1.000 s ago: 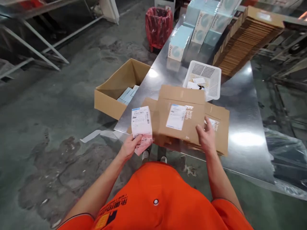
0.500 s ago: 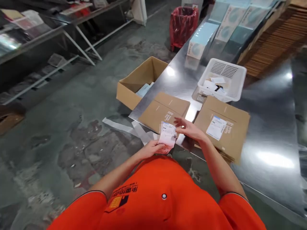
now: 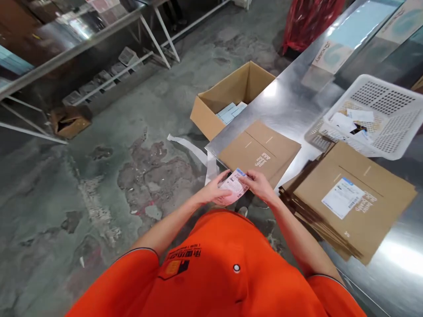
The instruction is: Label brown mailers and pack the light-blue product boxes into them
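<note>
A printed shipping label (image 3: 233,188) with a blue strip at its top is held in front of my body, just off the table edge. My left hand (image 3: 213,190) grips its left side, thumb on top. At the upper right corner, my right hand (image 3: 259,184) pinches the label between thumb and fingers. Just beyond lies a flat brown cardboard mailer (image 3: 261,147) with white print. To the right is a stack of similar flat cardboard mailers (image 3: 380,185); the top one bears a white label (image 3: 343,197).
The steel table (image 3: 287,105) carries a white plastic basket (image 3: 401,125) of papers and several pale blue boxes (image 3: 332,56). An open carton (image 3: 208,110) holding pale blue boxes stands beyond the table edge. White strips (image 3: 191,147) trail by the corner. A red bag-lined bin (image 3: 307,26) stands farther back.
My right hand has come from beside the label to pinch its upper corner. The label is now tilted to the right. The view has swung left and closer.
</note>
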A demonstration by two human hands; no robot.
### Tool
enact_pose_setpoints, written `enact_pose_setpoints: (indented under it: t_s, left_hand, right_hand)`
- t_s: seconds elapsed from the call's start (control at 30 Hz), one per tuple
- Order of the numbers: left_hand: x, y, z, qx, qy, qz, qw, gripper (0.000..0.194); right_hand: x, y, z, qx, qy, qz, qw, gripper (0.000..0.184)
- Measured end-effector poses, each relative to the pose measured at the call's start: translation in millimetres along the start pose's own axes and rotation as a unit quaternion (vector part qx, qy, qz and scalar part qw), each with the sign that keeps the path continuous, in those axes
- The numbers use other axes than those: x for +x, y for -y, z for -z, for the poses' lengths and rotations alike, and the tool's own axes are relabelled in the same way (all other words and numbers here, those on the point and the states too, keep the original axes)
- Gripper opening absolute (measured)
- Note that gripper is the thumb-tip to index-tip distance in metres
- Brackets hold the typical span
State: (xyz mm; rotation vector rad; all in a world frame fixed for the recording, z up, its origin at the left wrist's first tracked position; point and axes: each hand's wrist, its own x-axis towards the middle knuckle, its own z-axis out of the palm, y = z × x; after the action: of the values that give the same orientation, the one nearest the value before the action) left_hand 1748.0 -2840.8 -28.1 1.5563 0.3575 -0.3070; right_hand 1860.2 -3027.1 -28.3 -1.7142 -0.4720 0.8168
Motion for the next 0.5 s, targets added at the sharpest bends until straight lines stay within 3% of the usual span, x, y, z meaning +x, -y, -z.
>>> enact_pose_setpoints:
  t_s: [0.1, 0.13, 0.2, 0.37, 0.5]
  left_hand:
    - [27.6, -13.3, -4.7, 0.034, -0.051, -0.004, 0.998, 0.034]
    - [36.3, -15.1, -6.4, 0.053, -0.06, 0.003, 0.997, 0.025]
    - [51.7, -12.0, -7.6, 0.079, -0.066, 0.013, 0.995, 0.029]
    - [78.4, 25.2, 9.5, 0.07, -0.019, 0.087, 0.994, 0.031]
    - [73.4, 55.0, 41.7, 0.06, 0.015, 0.16, 0.985, 0.04]
  right_hand:
    - [-2.2, 0.7, -16.8, -0.072, -0.048, 0.017, 0.996, 0.033]
    - [-2.8, -0.6, -19.8, -0.102, -0.078, 0.024, 0.991, 0.032]
    - [-2.0, -5.9, -21.4, -0.161, -0.126, 0.032, 0.978, 0.027]
    - [28.0, -28.3, 0.0, -0.261, -0.153, 0.024, 0.953, 0.021]
    - [73.9, -41.3, 35.4, -0.424, -0.229, -0.029, 0.875, 0.026]
